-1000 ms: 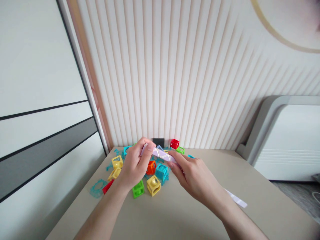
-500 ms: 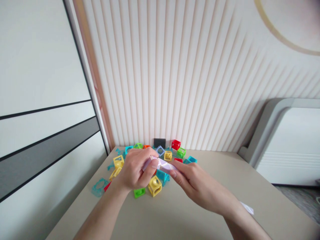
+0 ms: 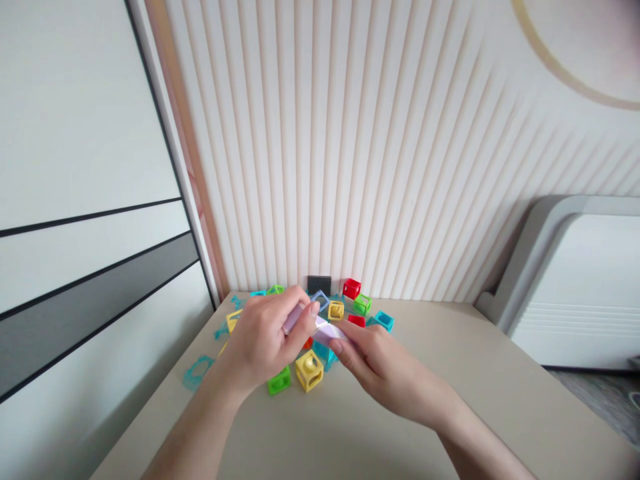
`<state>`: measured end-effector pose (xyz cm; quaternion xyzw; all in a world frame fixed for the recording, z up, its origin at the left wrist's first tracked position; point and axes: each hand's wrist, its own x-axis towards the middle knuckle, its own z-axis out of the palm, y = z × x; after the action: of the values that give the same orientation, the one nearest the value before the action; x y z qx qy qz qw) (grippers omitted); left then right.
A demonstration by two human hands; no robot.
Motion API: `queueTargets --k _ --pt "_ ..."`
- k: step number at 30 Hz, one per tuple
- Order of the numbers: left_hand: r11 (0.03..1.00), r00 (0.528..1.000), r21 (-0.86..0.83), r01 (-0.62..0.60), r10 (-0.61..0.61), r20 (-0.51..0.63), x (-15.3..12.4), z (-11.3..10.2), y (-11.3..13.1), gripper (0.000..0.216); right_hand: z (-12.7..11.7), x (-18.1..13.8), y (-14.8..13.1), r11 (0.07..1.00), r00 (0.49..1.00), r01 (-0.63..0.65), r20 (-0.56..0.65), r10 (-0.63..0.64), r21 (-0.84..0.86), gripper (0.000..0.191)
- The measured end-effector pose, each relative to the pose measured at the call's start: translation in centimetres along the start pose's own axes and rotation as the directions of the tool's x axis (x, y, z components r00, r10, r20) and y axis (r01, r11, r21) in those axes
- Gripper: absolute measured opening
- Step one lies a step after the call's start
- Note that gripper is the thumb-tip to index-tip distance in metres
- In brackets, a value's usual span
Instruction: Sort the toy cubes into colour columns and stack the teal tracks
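Above the table, both hands grip a lilac and white snake puzzle [image 3: 327, 331] made of wedge-shaped segments. My left hand [image 3: 265, 340] is closed round its left part, with the thumb pressed on top. Fingers and thumb of my right hand [image 3: 387, 367] pinch the right part, and the palm hides the rest of it. Just behind and below the puzzle are a yellow cube frame [image 3: 309, 371], a green block [image 3: 279, 381] and a blue translucent block [image 3: 327, 355], none of them touched by my fingers as far as I can see.
Several coloured cube frames lie along the back of the beige table [image 3: 425, 413], among them a red cube [image 3: 352, 289] and a blue one [image 3: 384, 321]. A small black box [image 3: 319, 285] stands against the ribbed wall. A white cabinet [image 3: 100, 373] borders the left.
My left hand has turned and its thumb has shifted up along the puzzle. The pale end piece seen beyond my right wrist is out of sight now. Both hands still hold on.
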<state>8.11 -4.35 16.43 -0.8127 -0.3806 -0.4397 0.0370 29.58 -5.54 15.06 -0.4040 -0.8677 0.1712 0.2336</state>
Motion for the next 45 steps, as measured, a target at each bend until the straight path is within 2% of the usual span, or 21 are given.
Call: queueTargets --k 4,8,11,13,16,19,22,25,30,32,35,38,41,45 --pt "0.992 0.991 0.073 0.101 -0.094 -0.093 0.0 -0.8 -0.5 0.024 0.8 0.7 0.1 0.999 0.994 0.035 -0.098 -0.038 -0.039 0.021" --pt "0.970 0.955 0.077 0.231 -0.211 -0.208 0.0 -1.2 -1.8 0.027 1.5 1.0 0.6 0.976 0.981 -0.001 -0.192 -0.042 -0.217 0.030" --pt "0.965 0.946 0.055 0.256 -0.238 -0.218 0.1 -1.2 -2.3 0.029 1.7 0.9 0.7 0.952 0.973 -0.032 -0.226 -0.039 -0.303 0.026" --pt "0.974 0.957 0.075 0.214 -0.194 -0.214 0.1 -1.2 -2.5 0.031 1.6 0.6 0.4 0.958 0.977 -0.002 -0.204 -0.059 -0.287 0.024" --pt "0.986 0.984 0.155 0.069 -0.042 -0.175 0.0 -1.5 -2.7 0.028 1.1 0.1 -0.1 0.976 0.989 0.052 -0.122 -0.079 -0.214 0.019" --pt "0.978 0.986 0.203 -0.044 0.076 -0.152 -0.3 -2.0 -2.8 0.025 0.4 -0.1 -0.3 0.987 0.995 0.081 -0.048 -0.088 -0.141 0.016" --pt "0.978 0.980 0.183 -0.096 0.125 -0.154 -0.5 -2.4 -2.6 0.023 0.0 -0.1 -0.1 0.991 0.996 0.092 0.004 -0.092 -0.101 0.015" --pt "0.984 0.989 0.128 -0.122 0.131 -0.067 -0.5 -2.2 -2.5 0.023 -0.2 -0.2 0.4 0.988 0.993 0.114 0.036 -0.110 -0.103 0.017" --pt "0.985 0.976 0.044 -0.165 0.157 0.149 -1.5 -0.3 -3.3 0.024 0.4 -1.2 1.8 0.968 0.991 0.126 0.063 -0.115 -0.217 0.019" --pt "0.985 0.973 0.009 -0.174 0.170 0.156 -2.4 1.0 -3.8 0.021 1.0 -1.5 2.6 0.946 0.992 0.128 0.024 -0.126 -0.298 0.019" --pt "0.990 0.991 0.033 -0.134 0.135 -0.024 -4.2 3.3 -4.3 0.017 2.2 -1.7 4.1 0.903 0.979 0.139 -0.081 -0.187 -0.407 0.018" --pt "0.980 0.963 0.134 -0.146 0.172 -0.208 -6.0 5.2 -4.4 0.014 3.6 -1.9 5.8 0.857 0.943 0.150 -0.189 -0.274 -0.493 0.028" --pt "0.945 0.929 0.252 -0.211 0.274 -0.250 -7.3 6.3 -4.6 0.012 5.0 -2.5 7.6 0.807 0.899 0.152 -0.259 -0.353 -0.571 0.024" --pt "0.903 0.912 0.330 -0.276 0.355 -0.208 -8.1 6.7 -5.0 0.010 5.9 -3.4 9.3 0.775 0.870 0.125 -0.307 -0.386 -0.620 0.021"
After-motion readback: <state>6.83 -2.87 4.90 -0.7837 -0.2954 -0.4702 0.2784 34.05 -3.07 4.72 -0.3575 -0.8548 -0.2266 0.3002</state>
